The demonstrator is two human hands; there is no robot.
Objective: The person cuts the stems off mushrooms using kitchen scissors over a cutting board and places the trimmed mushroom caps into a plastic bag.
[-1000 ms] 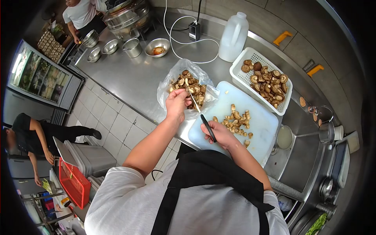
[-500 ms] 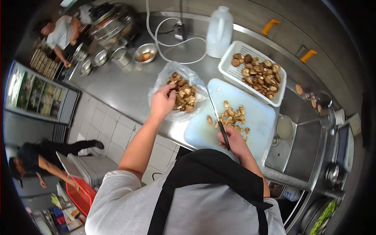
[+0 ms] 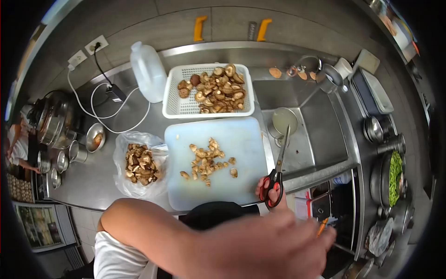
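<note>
Right hand (image 3: 280, 205) grips the scissors (image 3: 281, 158) by the handles, their blades now over the sink (image 3: 325, 135); the left hand (image 3: 278, 242), blurred, its finger state unclear, has left the bagged mushrooms (image 3: 141, 165). Cutting thus looks paused, with mushroom pieces (image 3: 211, 160) lying on the cutting board (image 3: 246, 139), below the white basket (image 3: 179, 106).

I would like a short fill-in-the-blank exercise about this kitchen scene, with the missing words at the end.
1. The right hand holds a pair of ____.
2. Their handles are black and ____.
3. In the picture, the plastic bag lies to the ____ of the cutting board.
4. The white basket holds brown ____.

Missing words: scissors; red; left; mushrooms.
</note>
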